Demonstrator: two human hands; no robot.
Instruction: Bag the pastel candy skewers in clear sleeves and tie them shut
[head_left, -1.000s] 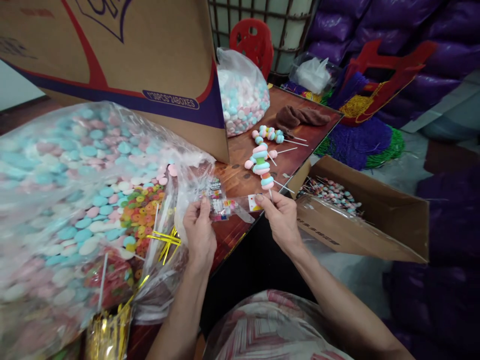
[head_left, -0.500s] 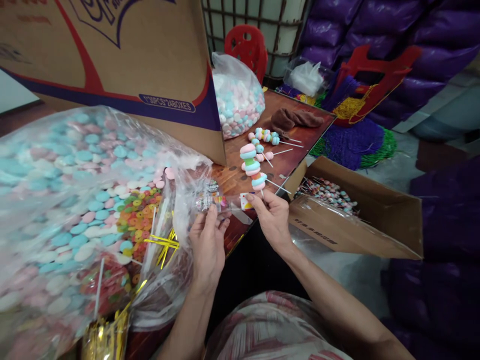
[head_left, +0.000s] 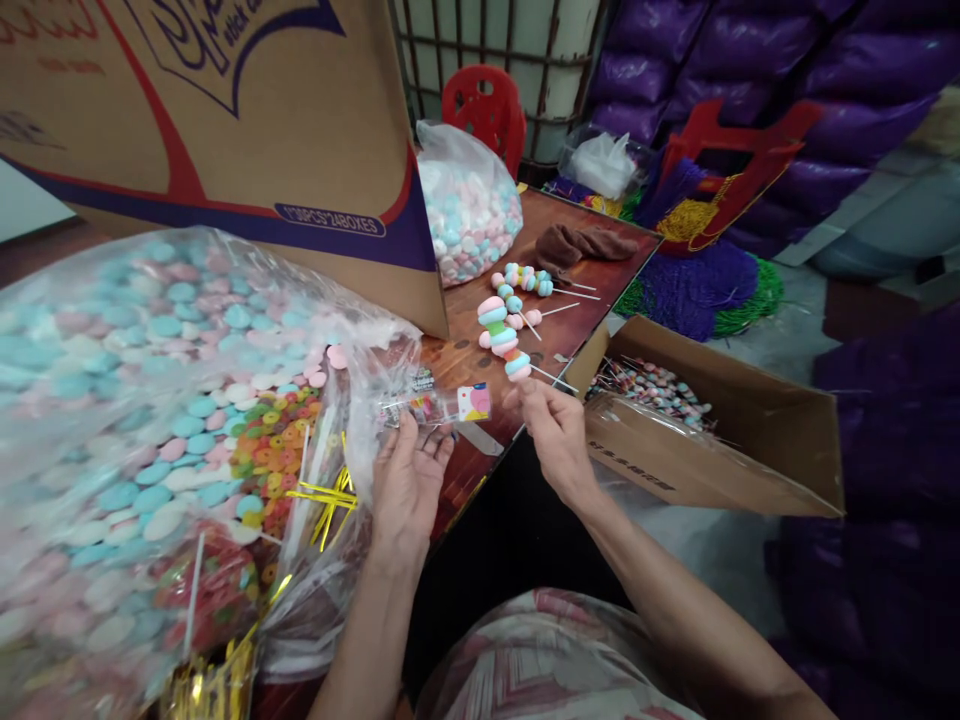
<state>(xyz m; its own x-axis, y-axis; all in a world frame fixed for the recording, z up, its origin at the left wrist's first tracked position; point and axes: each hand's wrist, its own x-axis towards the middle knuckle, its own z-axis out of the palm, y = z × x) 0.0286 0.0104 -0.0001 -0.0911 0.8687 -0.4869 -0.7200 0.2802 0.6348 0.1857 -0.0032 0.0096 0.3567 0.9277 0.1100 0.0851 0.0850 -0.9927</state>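
My left hand (head_left: pixel 409 470) is closed on a small clear printed wrapper (head_left: pixel 435 405), pinched under the thumb, its printed end pointing right. My right hand (head_left: pixel 553 430) grips the stick of a marshmallow skewer (head_left: pixel 504 340) just below its lowest piece. The skewer stands up, with pink, blue and green pieces threaded on it. Behind it on the table lie several finished skewers (head_left: pixel 525 279). Left of my left hand, a big open plastic bag (head_left: pixel 360 350) holds pastel marshmallows (head_left: pixel 154 472) and ring gummies (head_left: pixel 281 440). Gold twist ties (head_left: pixel 330 495) lie by the gummies.
A large carton (head_left: pixel 277 140) stands behind the bag. Beside it are a tied marshmallow bag (head_left: pixel 472 210) and a brown cloth (head_left: pixel 581 245). At right, an open box (head_left: pixel 750 420) holds many small skewers. A red chair (head_left: pixel 484 105) stands behind.
My right hand has moved slightly right, its thumb away from the wrapper's printed end, which now shows fully. My left hand has shifted a little left with the wrapper.
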